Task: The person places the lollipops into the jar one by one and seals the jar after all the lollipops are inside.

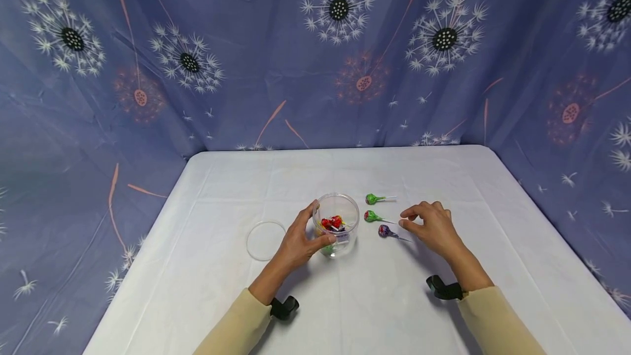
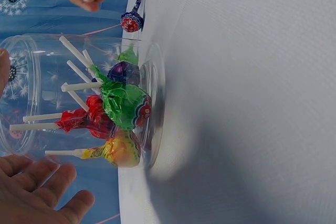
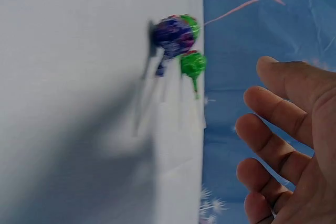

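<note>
Clear plastic is making up the lid (image 1: 266, 240) at the far left, which is lying on the white table (image 1: 340, 311), off the jar (image 1: 350, 239) and apart from it. Next along, the left hand (image 1: 302, 238) is gripping the jar, fingers on one side and thumb on the other, while the jar is standing upright with its mouth uncovered. Inside, at least one yellow lollipop (image 2: 123, 149), red lollipop (image 2: 100, 121), green lollipop (image 2: 125, 103) and purple lollipop (image 2: 123, 72) are resting heads down, sticks up (wrappers are overlapping, so an exact count is not coming through).

Just right of the jar, three more are lying on the table: the near green one (image 1: 372, 216), the far green one (image 1: 373, 199) and the outer purple one (image 1: 386, 231), heads facing the jar. At the right, the right hand (image 1: 434, 229) is hovering near their sticks, fingers loosely bent and holding nothing, with a gap showing between thumb and forefinger.

Judging by how everything is lying, the work is standing partway: several lollipops are sitting inside, three are lying outside, and the lid is not covering the jar.
</note>
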`<state>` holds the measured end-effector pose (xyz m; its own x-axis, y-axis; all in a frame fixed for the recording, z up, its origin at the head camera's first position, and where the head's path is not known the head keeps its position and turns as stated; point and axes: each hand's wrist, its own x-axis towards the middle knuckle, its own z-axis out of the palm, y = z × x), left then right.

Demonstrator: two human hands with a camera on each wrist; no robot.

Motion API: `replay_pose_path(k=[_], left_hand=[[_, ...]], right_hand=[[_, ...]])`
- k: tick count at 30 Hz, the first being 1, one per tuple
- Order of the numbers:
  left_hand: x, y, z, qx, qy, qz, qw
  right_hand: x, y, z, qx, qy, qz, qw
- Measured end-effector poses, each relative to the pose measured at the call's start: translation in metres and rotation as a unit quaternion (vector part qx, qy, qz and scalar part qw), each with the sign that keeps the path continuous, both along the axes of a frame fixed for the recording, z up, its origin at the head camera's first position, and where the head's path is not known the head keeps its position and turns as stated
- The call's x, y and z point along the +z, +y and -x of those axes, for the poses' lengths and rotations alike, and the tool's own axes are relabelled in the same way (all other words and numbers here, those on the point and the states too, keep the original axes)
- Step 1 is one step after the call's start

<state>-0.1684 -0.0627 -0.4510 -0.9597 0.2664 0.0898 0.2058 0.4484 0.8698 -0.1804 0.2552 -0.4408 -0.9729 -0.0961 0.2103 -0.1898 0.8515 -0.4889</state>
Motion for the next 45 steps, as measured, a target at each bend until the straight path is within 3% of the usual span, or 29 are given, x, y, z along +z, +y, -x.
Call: replay_pose_path(k=[11, 22, 45], left_hand=[[0.0, 0.001, 0.0, 0.004, 0.0, 0.005, 1.0], [0.001, 0.001, -0.001, 0.003, -0.006, 0.001, 1.0], [0.0, 0.002, -0.001, 0.009, -0.018, -0.001, 0.9998]], right_hand=[[-0.026, 0.01, -0.003, -0.002, -0.035, 0.027, 0.999], [-0.04, 0.011, -0.003, -0.002, -0.089, 0.053, 0.995], [-0.06, 0.012, -0.004, 0.001, -0.033, 0.067, 0.997]])
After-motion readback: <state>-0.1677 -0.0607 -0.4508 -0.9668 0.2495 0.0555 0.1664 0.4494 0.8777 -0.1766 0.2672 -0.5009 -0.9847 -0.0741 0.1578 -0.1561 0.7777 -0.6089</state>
